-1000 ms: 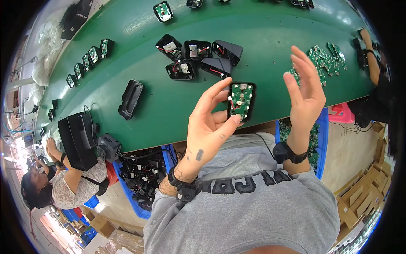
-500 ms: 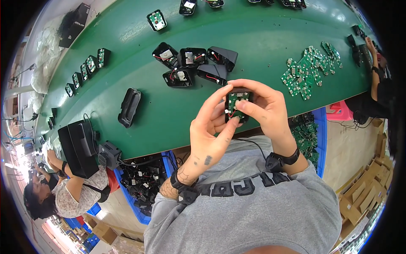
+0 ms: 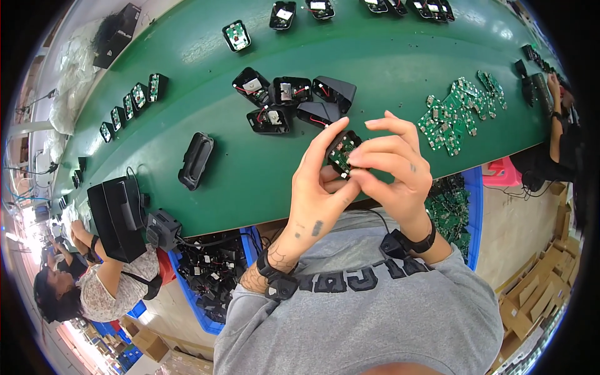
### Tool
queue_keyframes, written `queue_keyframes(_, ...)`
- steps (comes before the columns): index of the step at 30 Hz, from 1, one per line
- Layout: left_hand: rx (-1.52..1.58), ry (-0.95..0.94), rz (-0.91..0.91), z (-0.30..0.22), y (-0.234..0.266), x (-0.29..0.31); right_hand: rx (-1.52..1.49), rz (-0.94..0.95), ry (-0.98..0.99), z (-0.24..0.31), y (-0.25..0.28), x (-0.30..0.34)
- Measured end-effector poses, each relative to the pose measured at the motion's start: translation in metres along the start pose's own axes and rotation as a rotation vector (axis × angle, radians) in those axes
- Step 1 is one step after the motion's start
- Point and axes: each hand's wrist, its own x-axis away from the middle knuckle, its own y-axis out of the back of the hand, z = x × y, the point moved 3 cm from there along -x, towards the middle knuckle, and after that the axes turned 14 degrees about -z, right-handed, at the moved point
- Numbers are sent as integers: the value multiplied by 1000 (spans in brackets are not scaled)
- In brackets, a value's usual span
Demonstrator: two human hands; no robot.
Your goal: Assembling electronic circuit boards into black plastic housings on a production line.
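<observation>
My left hand (image 3: pixel 317 182) is wrapped round a small black plastic housing (image 3: pixel 354 137), tilted in the grip above the table's near edge. A green circuit board (image 3: pixel 341 150) sits in the housing's open face. At the board's right side my right hand (image 3: pixel 400 175) has its thumb and forefinger pinched together; whatever lies between them is hidden. The other right fingers are curled or raised. Just beyond my hands stands a cluster of open black housings (image 3: pixel 290 91) with red wires and white connectors. An open black shell (image 3: pixel 196 160) lies on the left.
Loose green circuit boards (image 3: pixel 455 115) are heaped on the green table (image 3: pixel 250 175) to the right. Housings with boards (image 3: pixel 139 95) form a row at left; more line the far side. Blue bins (image 3: pixel 473 219) of parts stand below the near edge. Co-workers sit at both ends.
The housing has tilted in my left hand. My right hand has drawn back from around it to the right, its thumb and forefinger now pinched at the board's side.
</observation>
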Motion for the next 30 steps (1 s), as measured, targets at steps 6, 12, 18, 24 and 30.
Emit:
queue_keyframes(6,-80,-82,-30,1,3,-2,6,86,35,-2,-2,6)
queue_keyframes(12,-20,-17,-8,-3,1,0,-94,-40,-187,-8,1,9)
queue_keyframes(18,446,402,37,-6,6,0,-160,56,-170,-6,5,3)
queue_keyframes(24,202,-13,-120,-7,13,2,-32,268,-129,4,2,-3)
queue_keyframes(30,103,-140,-140,-8,16,4,128,286,-61,6,-2,-5)
